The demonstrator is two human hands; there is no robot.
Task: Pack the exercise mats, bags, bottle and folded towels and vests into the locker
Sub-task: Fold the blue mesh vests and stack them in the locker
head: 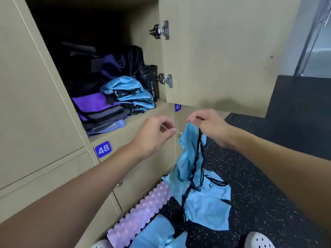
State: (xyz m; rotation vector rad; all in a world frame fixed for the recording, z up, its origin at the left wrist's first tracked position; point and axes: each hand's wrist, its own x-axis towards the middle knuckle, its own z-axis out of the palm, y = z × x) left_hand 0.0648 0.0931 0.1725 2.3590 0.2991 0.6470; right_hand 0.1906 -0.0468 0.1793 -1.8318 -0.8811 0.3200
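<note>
Mostly packed | locker: bags, folded vests, bottle in | left hand empty, fingers loosely curled | right hand pinching hanging blue vest | floor: pink mat, more vests left

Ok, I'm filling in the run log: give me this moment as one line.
right hand: pinching light blue vest up off floor | left hand: empty, reaching in | locker: open, folded vests, bottle inside
</note>
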